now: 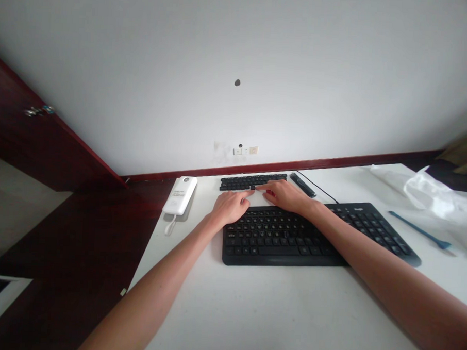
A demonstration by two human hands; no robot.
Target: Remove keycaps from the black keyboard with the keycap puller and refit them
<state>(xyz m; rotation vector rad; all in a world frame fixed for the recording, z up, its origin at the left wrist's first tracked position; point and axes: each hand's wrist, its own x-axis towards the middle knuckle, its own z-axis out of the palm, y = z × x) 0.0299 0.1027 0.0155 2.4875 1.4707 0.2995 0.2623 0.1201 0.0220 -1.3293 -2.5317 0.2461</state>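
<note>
A small black key (252, 187) lies at the front edge of a narrow black strip of keys (252, 181) near the table's far side. My left hand (231, 206) reaches it with an outstretched index finger, the thumb held apart below. From the other side my right hand (285, 194) points its index finger at the same key, its thumb also apart. Both fingertips appear to touch the key, but neither hand is wrapped round anything. A black keyboard (284, 257) lies just in front, partly covered by my right forearm.
A white power bank (181, 193) with a strap lies left on the white table (258, 310). Behind my right hand are a dark strip (302, 184) and a cable (318, 187). A blue brush-like tool (420, 228) and clear plastic wrapping (437, 197) lie to the right.
</note>
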